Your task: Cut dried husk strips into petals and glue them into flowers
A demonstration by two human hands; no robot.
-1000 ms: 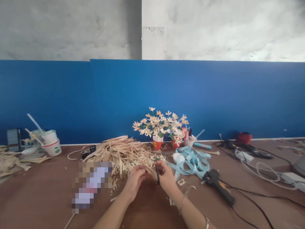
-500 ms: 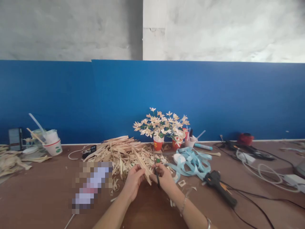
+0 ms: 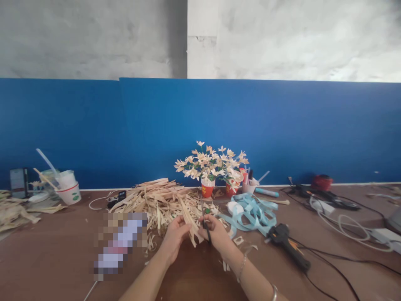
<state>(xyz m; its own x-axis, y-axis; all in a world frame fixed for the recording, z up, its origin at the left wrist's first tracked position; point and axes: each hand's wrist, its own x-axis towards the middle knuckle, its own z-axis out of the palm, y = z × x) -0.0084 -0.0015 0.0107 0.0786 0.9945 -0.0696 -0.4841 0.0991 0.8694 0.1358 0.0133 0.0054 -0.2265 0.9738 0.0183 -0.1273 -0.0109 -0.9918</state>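
My left hand (image 3: 176, 236) is closed, pinching a pale strip of dried corn husk (image 3: 189, 219) between thumb and fingers. The strip slants down toward me, and its lower end looks split into pieces. Just to its right, my right hand (image 3: 216, 234) is wrapped round a pair of dark-handled scissors (image 3: 206, 229), blades pointing away from me. The blades appear close together, beside the strip. Behind both hands lies a heap of dried husks (image 3: 147, 200), partly hidden by my fingers.
Husk flowers (image 3: 208, 161) stand in red-and-white cups (image 3: 207, 190) against the blue partition (image 3: 150, 129). To the right are a light-blue ribbon tangle (image 3: 253, 213), a glue gun (image 3: 288, 246) and cables. A blurred-out device (image 3: 120, 244) lies left, with a white tub (image 3: 69, 194) farther back.
The husk strip has turned slightly in my left hand, and its lower end now shows spread apart. My right hand with the scissors has barely moved.
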